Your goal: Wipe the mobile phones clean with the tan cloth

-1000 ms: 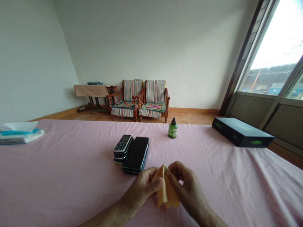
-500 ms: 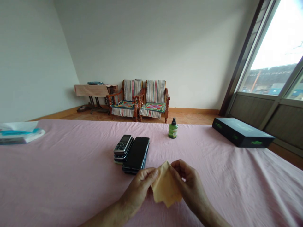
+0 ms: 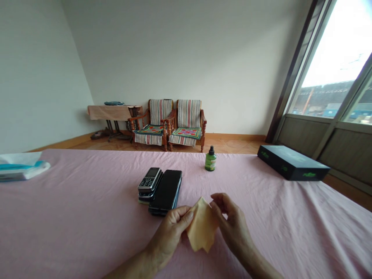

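A small yellow cloth (image 3: 201, 226) with a jagged lower edge hangs over the pink bedsheet. My left hand (image 3: 171, 232) pinches its left edge between thumb and fingers. At the cloth's right edge, my right hand (image 3: 232, 221) has its fingers bent and slightly apart, the thumb right beside the fabric. Ahead and to the left lies a black smartphone (image 3: 167, 190) on top of a stack. Against it rests a keypad phone (image 3: 149, 180), also on a stack. A green bottle with a black spray top (image 3: 210, 159) stands upright farther off.
To the right sits a flat black box (image 3: 293, 162) with green markings. A tissue pack (image 3: 23, 166) lies at the far left of the pink sheet (image 3: 87, 217). Beyond its far edge are two wooden armchairs (image 3: 186, 122) and a cloth-covered table (image 3: 110, 112).
My right hand has loosened from the cloth, and the cloth's right side has swung left. My left hand keeps its pinch. The view has shifted slightly.
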`<state>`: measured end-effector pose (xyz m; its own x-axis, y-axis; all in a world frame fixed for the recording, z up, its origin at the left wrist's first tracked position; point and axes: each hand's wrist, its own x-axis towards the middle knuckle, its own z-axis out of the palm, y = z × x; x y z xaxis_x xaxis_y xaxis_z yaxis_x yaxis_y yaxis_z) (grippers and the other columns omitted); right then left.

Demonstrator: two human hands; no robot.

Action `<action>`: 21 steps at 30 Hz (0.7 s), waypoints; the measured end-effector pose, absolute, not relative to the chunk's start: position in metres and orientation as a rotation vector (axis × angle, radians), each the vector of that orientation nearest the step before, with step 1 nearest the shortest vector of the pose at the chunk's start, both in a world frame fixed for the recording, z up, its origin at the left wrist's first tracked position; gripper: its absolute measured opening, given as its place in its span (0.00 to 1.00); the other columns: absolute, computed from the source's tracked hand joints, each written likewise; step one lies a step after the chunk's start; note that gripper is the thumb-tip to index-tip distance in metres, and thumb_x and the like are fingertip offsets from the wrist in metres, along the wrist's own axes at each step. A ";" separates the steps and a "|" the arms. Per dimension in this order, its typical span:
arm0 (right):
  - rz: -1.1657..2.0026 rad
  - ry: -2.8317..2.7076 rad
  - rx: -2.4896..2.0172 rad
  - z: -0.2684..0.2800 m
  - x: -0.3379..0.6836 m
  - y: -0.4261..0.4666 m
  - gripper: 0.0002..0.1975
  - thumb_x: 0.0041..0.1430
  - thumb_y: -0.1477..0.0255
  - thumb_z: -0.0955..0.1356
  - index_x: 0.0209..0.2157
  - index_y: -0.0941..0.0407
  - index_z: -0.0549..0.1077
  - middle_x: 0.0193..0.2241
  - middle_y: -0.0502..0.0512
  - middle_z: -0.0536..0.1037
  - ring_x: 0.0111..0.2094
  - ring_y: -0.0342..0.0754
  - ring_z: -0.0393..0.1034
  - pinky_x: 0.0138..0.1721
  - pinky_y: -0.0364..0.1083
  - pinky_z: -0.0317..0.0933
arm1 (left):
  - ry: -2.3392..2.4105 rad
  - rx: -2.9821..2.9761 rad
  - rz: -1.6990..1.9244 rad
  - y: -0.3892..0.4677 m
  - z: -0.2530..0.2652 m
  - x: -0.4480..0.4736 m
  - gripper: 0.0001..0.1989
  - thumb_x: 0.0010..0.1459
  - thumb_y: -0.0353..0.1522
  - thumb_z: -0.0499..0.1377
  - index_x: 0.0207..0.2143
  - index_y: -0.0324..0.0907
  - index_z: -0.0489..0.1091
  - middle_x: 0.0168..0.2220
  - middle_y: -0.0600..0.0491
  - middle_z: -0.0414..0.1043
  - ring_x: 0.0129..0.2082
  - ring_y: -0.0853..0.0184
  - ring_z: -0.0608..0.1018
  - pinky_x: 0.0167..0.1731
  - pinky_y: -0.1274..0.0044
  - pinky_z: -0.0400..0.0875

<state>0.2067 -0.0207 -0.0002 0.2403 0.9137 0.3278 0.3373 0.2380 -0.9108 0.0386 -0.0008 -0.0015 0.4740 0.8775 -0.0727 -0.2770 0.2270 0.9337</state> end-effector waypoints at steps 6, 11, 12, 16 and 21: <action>0.443 -1.303 -1.394 -0.012 0.217 0.004 0.15 0.57 0.65 0.64 0.44 0.57 0.68 0.43 0.62 0.75 0.39 0.51 0.73 0.35 0.50 0.68 | 0.722 1.096 0.921 -0.002 -0.002 0.039 0.19 0.52 0.46 0.64 0.33 0.37 0.76 0.28 0.50 0.74 0.32 0.62 0.74 0.34 0.75 0.66; 0.299 -1.319 -1.453 -0.016 0.245 0.063 0.21 0.51 0.64 0.66 0.47 0.58 0.66 0.46 0.64 0.73 0.41 0.55 0.72 0.37 0.54 0.69 | 0.723 1.105 0.907 -0.002 -0.003 0.038 0.22 0.51 0.49 0.64 0.34 0.38 0.75 0.30 0.50 0.75 0.33 0.61 0.75 0.36 0.74 0.67; 0.277 -1.303 -1.476 -0.016 0.251 0.078 0.23 0.50 0.64 0.67 0.48 0.58 0.66 0.47 0.65 0.73 0.43 0.57 0.71 0.38 0.55 0.68 | 0.721 1.112 0.898 -0.002 -0.004 0.037 0.22 0.51 0.49 0.64 0.34 0.38 0.75 0.30 0.50 0.74 0.34 0.61 0.75 0.36 0.74 0.67; 0.217 -1.239 -1.557 -0.012 0.266 0.137 0.30 0.48 0.67 0.71 0.53 0.59 0.64 0.48 0.65 0.72 0.47 0.61 0.69 0.42 0.57 0.68 | 0.713 1.191 0.832 0.002 -0.009 0.036 0.24 0.52 0.51 0.61 0.33 0.37 0.73 0.31 0.51 0.72 0.33 0.63 0.73 0.34 0.75 0.65; 0.175 -1.180 -1.604 -0.002 0.263 0.188 0.17 0.63 0.67 0.66 0.51 0.57 0.67 0.50 0.58 0.71 0.45 0.51 0.70 0.45 0.55 0.67 | 0.797 1.292 0.778 0.008 -0.019 0.034 0.29 0.49 0.57 0.59 0.29 0.38 0.70 0.25 0.55 0.65 0.28 0.67 0.67 0.28 0.78 0.60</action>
<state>0.2631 0.1880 -0.0020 0.4958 0.7502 0.4375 0.5907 0.0779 -0.8032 0.0337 0.0079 -0.0189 0.5160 0.8536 -0.0713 -0.0501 0.1132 0.9923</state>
